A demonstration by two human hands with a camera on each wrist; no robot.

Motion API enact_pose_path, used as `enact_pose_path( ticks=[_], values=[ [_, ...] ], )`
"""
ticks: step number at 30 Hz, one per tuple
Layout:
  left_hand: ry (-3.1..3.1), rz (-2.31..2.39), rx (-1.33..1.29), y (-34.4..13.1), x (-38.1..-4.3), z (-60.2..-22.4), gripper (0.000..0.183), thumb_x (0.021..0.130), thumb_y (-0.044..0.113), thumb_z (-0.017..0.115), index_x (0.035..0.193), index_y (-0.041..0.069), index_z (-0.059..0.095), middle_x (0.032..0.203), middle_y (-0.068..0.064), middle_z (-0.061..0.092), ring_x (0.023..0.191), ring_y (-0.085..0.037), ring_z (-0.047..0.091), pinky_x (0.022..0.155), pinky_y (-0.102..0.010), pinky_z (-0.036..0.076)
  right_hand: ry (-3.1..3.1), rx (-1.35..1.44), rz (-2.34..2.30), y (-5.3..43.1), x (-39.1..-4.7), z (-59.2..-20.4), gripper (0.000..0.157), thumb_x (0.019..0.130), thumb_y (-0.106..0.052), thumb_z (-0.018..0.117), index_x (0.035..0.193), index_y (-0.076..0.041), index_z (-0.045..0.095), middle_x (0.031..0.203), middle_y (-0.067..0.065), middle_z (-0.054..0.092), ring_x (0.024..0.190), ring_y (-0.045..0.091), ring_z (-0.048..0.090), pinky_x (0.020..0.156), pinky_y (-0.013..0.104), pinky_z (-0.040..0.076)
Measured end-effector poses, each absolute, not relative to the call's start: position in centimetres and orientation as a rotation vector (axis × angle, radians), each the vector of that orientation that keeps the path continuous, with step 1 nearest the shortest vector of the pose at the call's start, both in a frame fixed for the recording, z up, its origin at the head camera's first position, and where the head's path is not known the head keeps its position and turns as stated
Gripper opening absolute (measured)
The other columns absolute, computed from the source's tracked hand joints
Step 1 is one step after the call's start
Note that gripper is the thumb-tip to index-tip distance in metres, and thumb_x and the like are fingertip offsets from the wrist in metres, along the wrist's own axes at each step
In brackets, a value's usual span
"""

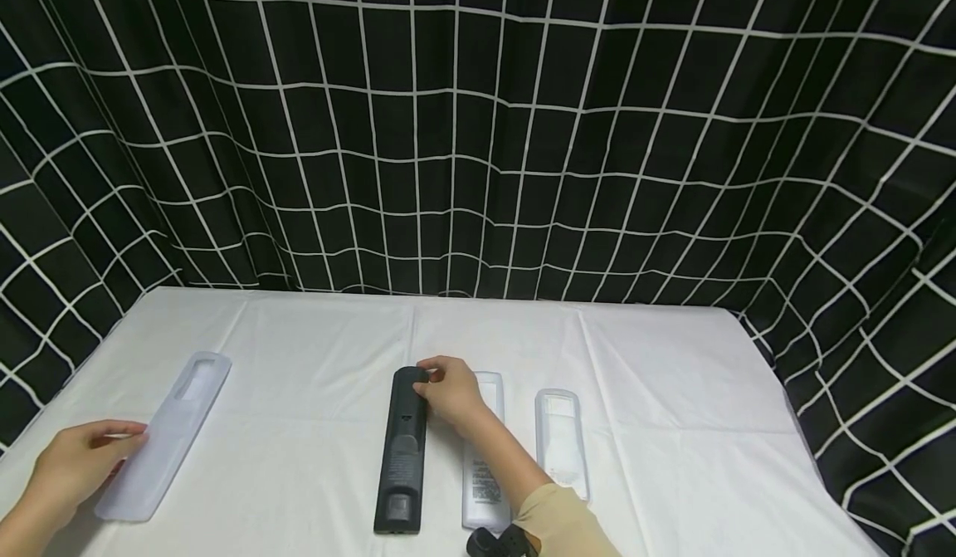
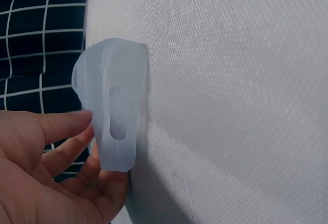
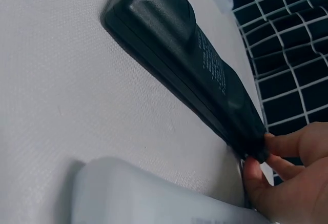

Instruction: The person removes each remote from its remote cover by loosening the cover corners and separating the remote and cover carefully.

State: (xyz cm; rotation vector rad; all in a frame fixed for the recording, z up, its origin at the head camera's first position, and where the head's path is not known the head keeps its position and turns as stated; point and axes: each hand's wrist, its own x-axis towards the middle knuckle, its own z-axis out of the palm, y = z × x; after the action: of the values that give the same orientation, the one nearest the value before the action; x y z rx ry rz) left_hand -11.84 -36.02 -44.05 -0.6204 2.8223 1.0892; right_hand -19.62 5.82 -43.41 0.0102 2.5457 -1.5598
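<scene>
Translucent cover (image 1: 168, 441) is pinched by left hand (image 1: 78, 461) near the surface's (image 1: 687, 424) left edge; black remote (image 1: 403, 449) is pinched at its far end by right hand (image 1: 451, 393), between left and right edges. Remote could be swung askew by end-only grip; cover let slip if its wall flexes.

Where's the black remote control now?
The black remote control is low in the head view, left of centre, its far end pinched by the right hand.
</scene>
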Motion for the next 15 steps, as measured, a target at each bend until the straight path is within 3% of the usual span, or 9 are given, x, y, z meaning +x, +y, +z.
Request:
enact_pose_path(
  ticks=[10, 15],
  values=[
    [2.805, 1.127, -0.646, -36.2, -12.0, -43.9, 0.036, 0.1, 0.009, 0.064, 0.127, -0.016, 0.063, 0.102, -0.03, 0.068, 0.073, -0.016, 0.059, 0.056, -0.024, 0.051, 2.52, -0.003, -1.604, 6.2, -18.9, -42.4, 0.042, 0.093, -0.005, 0.074, 0.134, 0.003, 0.068, 0.118, 0.023, 0.066, 0.106, 0.034, 0.067, 0.092, 0.048, 0.06],
    [2.821, 1.134, -0.641, -35.7, -12.0, -43.4, 0.038, 0.101, 0.01, 0.064, 0.13, -0.016, 0.061, 0.093, -0.022, 0.069, 0.071, -0.017, 0.059, 0.056, -0.025, 0.051, 2.479, -0.036, -1.672, 6.9, -18.6, -41.9, 0.043, 0.095, -0.005, 0.072, 0.136, 0.004, 0.065, 0.119, 0.023, 0.065, 0.096, 0.034, 0.074, 0.086, 0.043, 0.062]
  ],
)
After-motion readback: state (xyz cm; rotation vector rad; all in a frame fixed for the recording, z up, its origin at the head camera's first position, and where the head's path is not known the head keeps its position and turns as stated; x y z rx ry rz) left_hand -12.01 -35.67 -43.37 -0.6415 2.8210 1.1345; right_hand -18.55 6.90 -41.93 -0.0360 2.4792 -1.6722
